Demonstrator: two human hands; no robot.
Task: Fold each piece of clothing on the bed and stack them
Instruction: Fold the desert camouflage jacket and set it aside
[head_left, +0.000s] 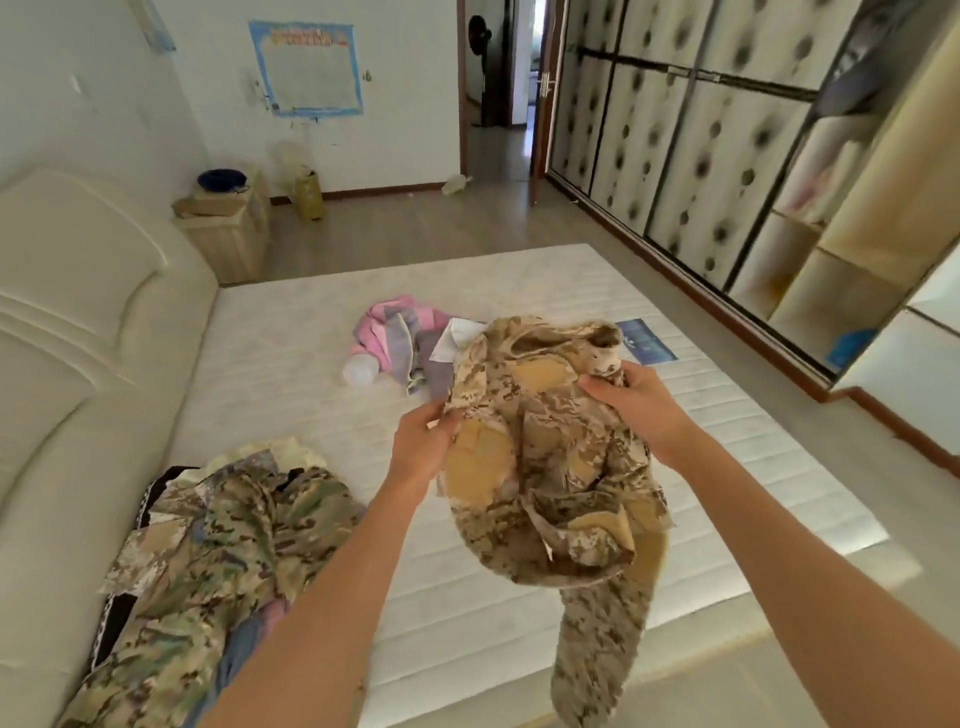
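Observation:
I hold a tan desert-camouflage garment (561, 467) bunched in the air above the bare white mattress (291, 364). My left hand (423, 441) pinches its left edge and my right hand (641, 410) grips its upper right part. One leg or sleeve of it hangs down past the mattress's near edge. A heap of green camouflage clothes (218, 551) lies unfolded at the near left of the bed. Farther back, a crumpled pink and grey garment (400, 338) lies in the middle of the mattress.
A padded cream headboard (78, 338) runs along the left. A clear plastic item (359, 370) lies beside the pink garment. A bedside cabinet (223, 234) stands at the back left, and a sliding-door wardrobe (701, 130) lines the right wall.

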